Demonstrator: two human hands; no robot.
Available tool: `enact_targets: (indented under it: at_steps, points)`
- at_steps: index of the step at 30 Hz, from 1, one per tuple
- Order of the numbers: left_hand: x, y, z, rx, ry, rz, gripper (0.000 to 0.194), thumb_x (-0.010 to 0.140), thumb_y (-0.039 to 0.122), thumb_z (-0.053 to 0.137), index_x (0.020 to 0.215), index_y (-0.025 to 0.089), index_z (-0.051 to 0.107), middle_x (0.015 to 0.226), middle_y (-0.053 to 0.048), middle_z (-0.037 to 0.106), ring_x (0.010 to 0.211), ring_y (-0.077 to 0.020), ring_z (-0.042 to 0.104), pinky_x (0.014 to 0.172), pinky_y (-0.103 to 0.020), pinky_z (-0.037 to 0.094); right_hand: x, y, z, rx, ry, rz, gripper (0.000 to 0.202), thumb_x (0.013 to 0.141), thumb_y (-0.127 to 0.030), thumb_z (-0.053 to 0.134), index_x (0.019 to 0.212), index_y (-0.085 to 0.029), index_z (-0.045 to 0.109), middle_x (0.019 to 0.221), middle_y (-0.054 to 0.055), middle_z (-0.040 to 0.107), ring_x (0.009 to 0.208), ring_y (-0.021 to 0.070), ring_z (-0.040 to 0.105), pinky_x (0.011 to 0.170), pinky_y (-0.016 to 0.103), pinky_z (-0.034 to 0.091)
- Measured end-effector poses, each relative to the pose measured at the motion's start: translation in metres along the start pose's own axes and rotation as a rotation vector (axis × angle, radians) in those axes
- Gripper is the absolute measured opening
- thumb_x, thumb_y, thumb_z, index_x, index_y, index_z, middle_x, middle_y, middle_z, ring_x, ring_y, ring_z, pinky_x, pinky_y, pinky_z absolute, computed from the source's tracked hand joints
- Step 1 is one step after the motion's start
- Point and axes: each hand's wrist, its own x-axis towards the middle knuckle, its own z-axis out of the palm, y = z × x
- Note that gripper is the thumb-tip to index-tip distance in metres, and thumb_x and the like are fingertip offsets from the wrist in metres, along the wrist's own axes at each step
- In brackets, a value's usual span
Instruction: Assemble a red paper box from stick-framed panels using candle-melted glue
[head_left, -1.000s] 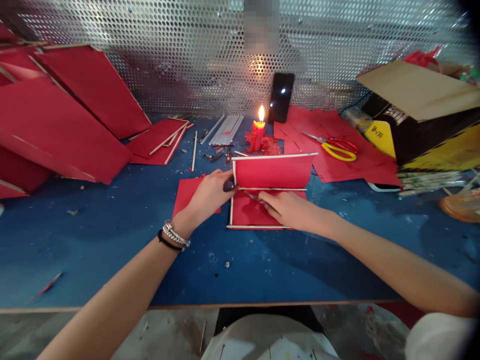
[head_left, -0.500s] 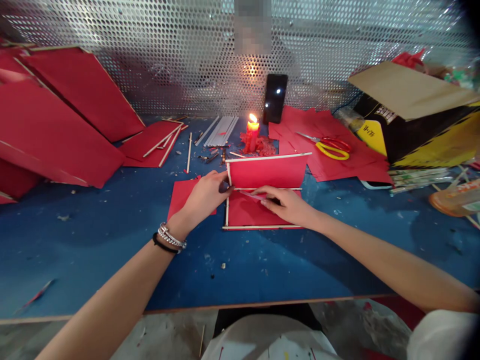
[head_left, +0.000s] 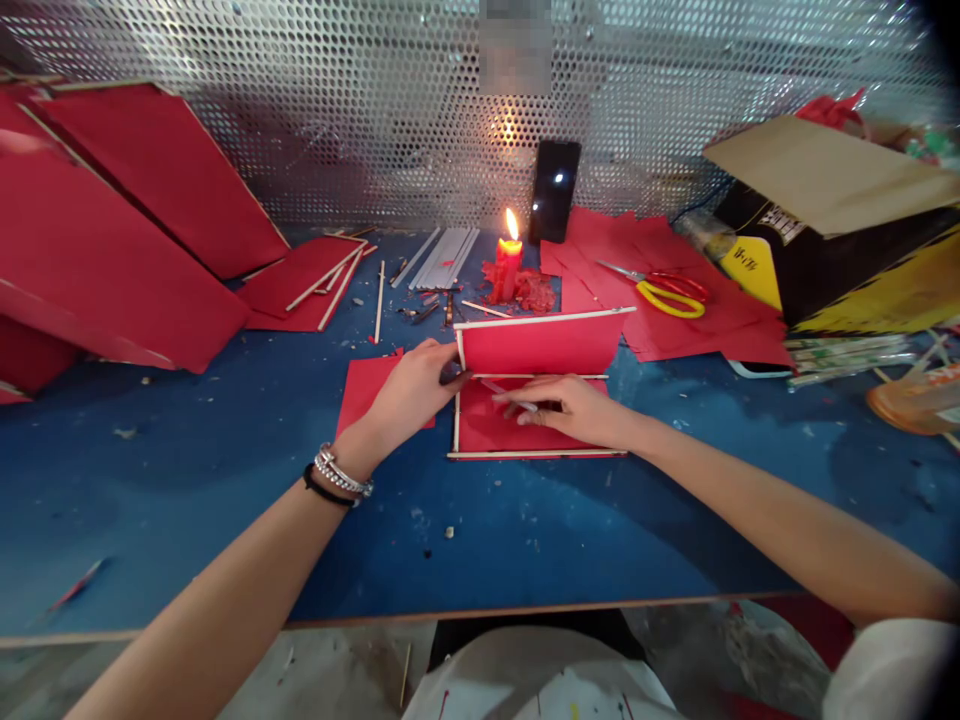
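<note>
A red paper panel edged with thin wooden strips lies flat (head_left: pixel 491 432) on the table, and a second red panel (head_left: pixel 540 346) stands up along its far edge. My left hand (head_left: pixel 411 395) pinches the left side where the two panels meet; its fingertips are partly hidden. Over the flat panel, my right hand (head_left: pixel 585 412) is closed around a thin, pale, translucent stick (head_left: pixel 528 406). The stick's tip points left towards the seam, close to my left fingers. Under my left hand lies a loose red sheet (head_left: pixel 361 390).
Beyond the panels burns a red candle (head_left: pixel 508 272), with a phone (head_left: pixel 553 190) propped behind it. Pale sticks (head_left: pixel 448 258) lie left of the candle. Yellow-and-red scissors (head_left: pixel 671 298) rest on red sheets (head_left: pixel 600 255). Large red panels (head_left: pixel 112 240) lean at left; a black-yellow box (head_left: pixel 862 270) stands right.
My right hand has shifted slightly, its fingers now more spread along the stick. The candle flame stands taller. My left hand keeps its place at the seam.
</note>
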Motion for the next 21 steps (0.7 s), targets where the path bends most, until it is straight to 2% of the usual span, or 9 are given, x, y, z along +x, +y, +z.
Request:
enact_targets:
  at_steps: [10, 21]
  points:
    - [0.0008, 0.0032, -0.0026, 0.015, -0.007, -0.044, 0.026, 0.077, 0.02, 0.061, 0.103, 0.021, 0.064, 0.09, -0.004, 0.067, 0.086, -0.0197, 0.056, 0.075, -0.032, 0.047, 0.0015, -0.0007, -0.0055, 0.026, -0.038, -0.002, 0.028, 0.08, -0.031, 0.06, 0.105, -0.02, 0.066, 0.104, 0.006, 0.067, 0.095, 0.0168, 0.061, 0.084, 0.028, 0.044]
    - [-0.0005, 0.0014, 0.0002, 0.063, -0.014, -0.047, 0.021, 0.078, 0.019, 0.059, 0.099, 0.02, 0.063, 0.095, -0.005, 0.066, 0.095, -0.0202, 0.053, 0.081, -0.033, 0.047, 0.0006, -0.0003, -0.0086, 0.023, -0.071, 0.025, 0.026, 0.079, -0.031, 0.061, 0.099, -0.017, 0.068, 0.092, 0.006, 0.065, 0.077, 0.0135, 0.059, 0.071, 0.025, 0.042]
